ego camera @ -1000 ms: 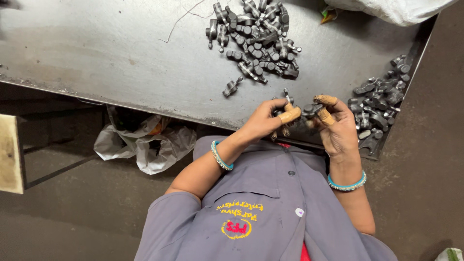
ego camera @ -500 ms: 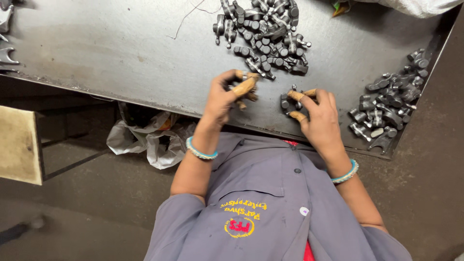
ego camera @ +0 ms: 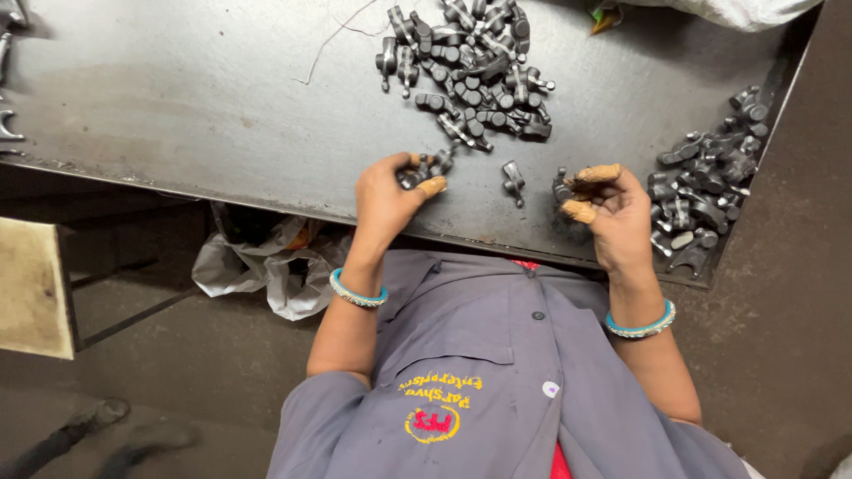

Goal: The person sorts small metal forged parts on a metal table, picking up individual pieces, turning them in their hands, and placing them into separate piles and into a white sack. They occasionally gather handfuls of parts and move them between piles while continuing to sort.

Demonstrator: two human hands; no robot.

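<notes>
Left grip [ego camera: 390, 191] clenched on metal part [ego camera: 424, 168]; right grip [ego camera: 612, 208] grasping second part [ego camera: 563, 187], frame centre, above counter [ego camera: 195, 98]

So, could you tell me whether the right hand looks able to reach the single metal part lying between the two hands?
Probably yes: the right hand sits just beside the lone part, with only bare table between.

A dark, scuffed metal desk [ego camera: 177, 98] spans the top. Below lies a dull grey-brown floor [ego camera: 160, 390], with crumpled plastic bags [ego camera: 257, 270] and what seems a pale board [ego camera: 31, 288] at left.
</notes>
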